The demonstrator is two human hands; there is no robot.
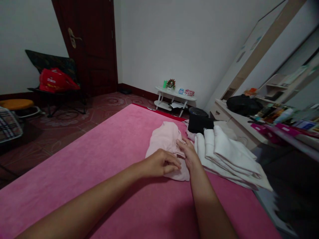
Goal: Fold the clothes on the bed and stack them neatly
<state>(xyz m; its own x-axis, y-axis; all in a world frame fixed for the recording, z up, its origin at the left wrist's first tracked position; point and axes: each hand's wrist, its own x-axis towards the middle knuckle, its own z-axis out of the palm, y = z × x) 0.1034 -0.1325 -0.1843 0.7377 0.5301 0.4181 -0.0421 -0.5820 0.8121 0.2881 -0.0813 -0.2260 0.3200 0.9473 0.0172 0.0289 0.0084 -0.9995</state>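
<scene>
A folded, pale pink cloth garment lies on the pink bedspread, partly covered by both hands. My left hand is over its near part, the fingers curled and pinched at a fold of the fabric. Along the garment's right edge rests my right hand, with fingers stretched out and apart, touching the cloth. What lies under the palms is hidden. Just right of that hand is a stack of folded white cloths.
The pink bedspread spreads across the foreground. A black folded item sits behind the white stack. Beyond the bed stands a small white table. A cluttered dresser flanks the right; a chair with a red bag is far left.
</scene>
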